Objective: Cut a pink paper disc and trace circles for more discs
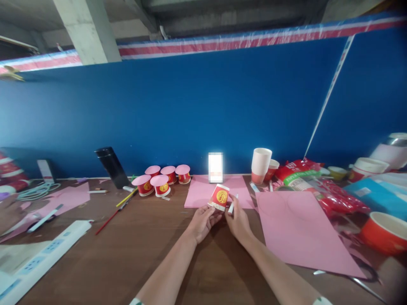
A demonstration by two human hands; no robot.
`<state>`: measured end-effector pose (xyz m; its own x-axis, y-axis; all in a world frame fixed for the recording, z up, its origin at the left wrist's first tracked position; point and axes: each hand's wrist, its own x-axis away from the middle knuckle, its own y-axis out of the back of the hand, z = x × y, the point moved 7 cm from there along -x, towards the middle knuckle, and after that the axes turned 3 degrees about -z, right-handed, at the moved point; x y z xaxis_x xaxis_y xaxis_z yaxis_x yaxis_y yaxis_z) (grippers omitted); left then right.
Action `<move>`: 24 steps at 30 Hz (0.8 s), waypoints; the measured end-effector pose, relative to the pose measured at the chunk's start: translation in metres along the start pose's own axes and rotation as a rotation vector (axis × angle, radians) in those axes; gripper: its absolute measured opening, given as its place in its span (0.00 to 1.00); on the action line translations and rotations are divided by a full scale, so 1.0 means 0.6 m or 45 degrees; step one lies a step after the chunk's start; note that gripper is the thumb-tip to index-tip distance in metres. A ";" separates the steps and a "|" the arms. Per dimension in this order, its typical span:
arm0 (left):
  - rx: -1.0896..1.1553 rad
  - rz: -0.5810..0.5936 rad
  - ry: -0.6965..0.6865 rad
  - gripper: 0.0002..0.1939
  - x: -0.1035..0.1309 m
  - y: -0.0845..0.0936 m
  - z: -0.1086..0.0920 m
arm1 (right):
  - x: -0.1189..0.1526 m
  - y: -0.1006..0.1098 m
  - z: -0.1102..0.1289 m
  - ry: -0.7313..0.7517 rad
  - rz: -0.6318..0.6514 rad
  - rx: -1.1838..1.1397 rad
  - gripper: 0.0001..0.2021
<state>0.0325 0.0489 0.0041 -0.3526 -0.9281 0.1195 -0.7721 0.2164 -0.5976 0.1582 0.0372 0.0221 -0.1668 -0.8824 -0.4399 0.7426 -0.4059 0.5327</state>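
A red paper cup (221,196) with a yellow emblem is tilted above the table, its white rim facing up. My left hand (203,222) grips the cup near its lower left edge. In my right hand (238,220) a white glue stick or marker (233,205) is held beside the cup. Behind them lies a stack of pink paper (197,192), with a bright, pixelated upright object (216,167) at its back. Several red cups with pink discs on top, one of them here (160,185), stand to the left.
At right are pink sheets (292,228), stacked white cups (261,163), a red plastic bag (337,199), an orange bowl (386,231) and scissors (369,288). Leftward are a black bottle (112,167), pencils (108,220), a power strip (47,258) and another person's hand (9,214).
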 end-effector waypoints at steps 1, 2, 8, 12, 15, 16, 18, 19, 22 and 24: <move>-0.001 0.001 0.000 0.11 0.000 -0.001 0.000 | 0.000 0.000 -0.001 0.004 0.001 -0.006 0.28; -0.001 0.003 0.001 0.12 0.000 -0.001 0.000 | 0.000 -0.001 -0.001 0.010 0.007 -0.016 0.28; 0.005 0.012 0.005 0.11 0.001 -0.003 0.000 | 0.000 -0.002 -0.001 0.026 0.029 0.005 0.28; 0.011 0.020 0.003 0.10 0.002 -0.004 -0.001 | 0.000 -0.002 -0.001 0.018 0.033 0.036 0.28; 0.006 0.017 0.001 0.10 0.001 -0.003 -0.001 | 0.000 -0.002 -0.001 0.015 0.036 0.042 0.28; 0.005 0.017 0.001 0.10 0.001 -0.003 -0.001 | 0.001 -0.002 -0.001 0.011 0.038 0.036 0.28; 0.005 0.020 0.000 0.11 0.000 -0.002 -0.001 | 0.001 -0.002 -0.001 0.002 0.039 0.021 0.28; 0.006 0.022 -0.002 0.11 0.000 -0.002 0.000 | 0.001 -0.002 -0.002 -0.003 0.039 0.015 0.28; 0.005 0.020 -0.005 0.11 0.000 -0.003 0.001 | -0.001 -0.002 -0.001 -0.001 0.039 0.012 0.28; 0.006 0.014 -0.009 0.11 0.001 -0.003 0.000 | -0.001 -0.002 -0.001 0.007 0.038 0.021 0.29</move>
<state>0.0339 0.0478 0.0052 -0.3573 -0.9279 0.1069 -0.7657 0.2254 -0.6024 0.1580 0.0382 0.0214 -0.1413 -0.8929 -0.4276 0.7362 -0.3835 0.5576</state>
